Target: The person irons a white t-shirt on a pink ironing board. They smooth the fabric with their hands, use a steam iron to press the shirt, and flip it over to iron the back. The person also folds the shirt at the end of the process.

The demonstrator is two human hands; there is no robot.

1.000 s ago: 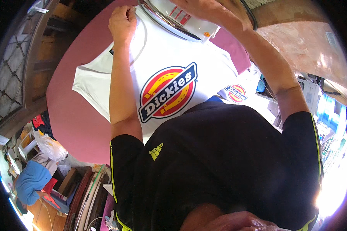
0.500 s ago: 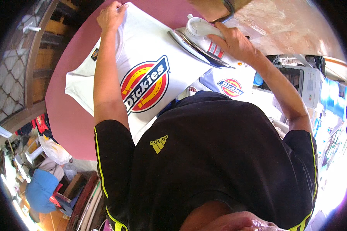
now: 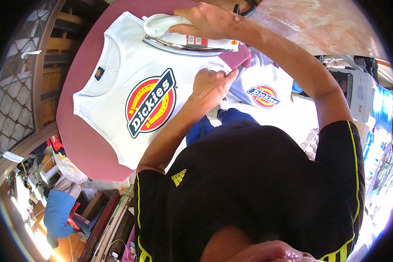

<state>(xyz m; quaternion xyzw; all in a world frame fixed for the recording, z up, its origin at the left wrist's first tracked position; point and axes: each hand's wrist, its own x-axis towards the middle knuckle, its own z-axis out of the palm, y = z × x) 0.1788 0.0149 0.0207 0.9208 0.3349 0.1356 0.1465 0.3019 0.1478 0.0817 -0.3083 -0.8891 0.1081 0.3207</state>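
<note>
A white sleeveless shirt [image 3: 113, 89] with a round red and yellow print lies spread on the mauve ironing board [image 3: 89, 148], its neckline to the left. My right hand [image 3: 209, 21] is wrapped round the handle of a white steam iron [image 3: 183, 43], whose shiny soleplate rests on the shirt's far side. Nearer to me, my left hand [image 3: 210, 88] has its fingers curled at the shirt's right end, pinching the cloth by its edge. Beyond that hand hangs white and greyish cloth [image 3: 249, 78] bearing a smaller copy of the print.
A dark cable [image 3: 248, 8] curves behind the iron, by a pale marbled surface [image 3: 323, 30]. Shelving [image 3: 59, 65] and a lattice window stand on the left. A white appliance [image 3: 361, 97] is on the right. At lower left, a person in blue [image 3: 59, 214] is near long boards [image 3: 111, 222].
My left hand has left the shirt's far shoulder and come to its right end. The iron has slid left and away from me, turning more level. The shirt lies flatter, with its neckline spread.
</note>
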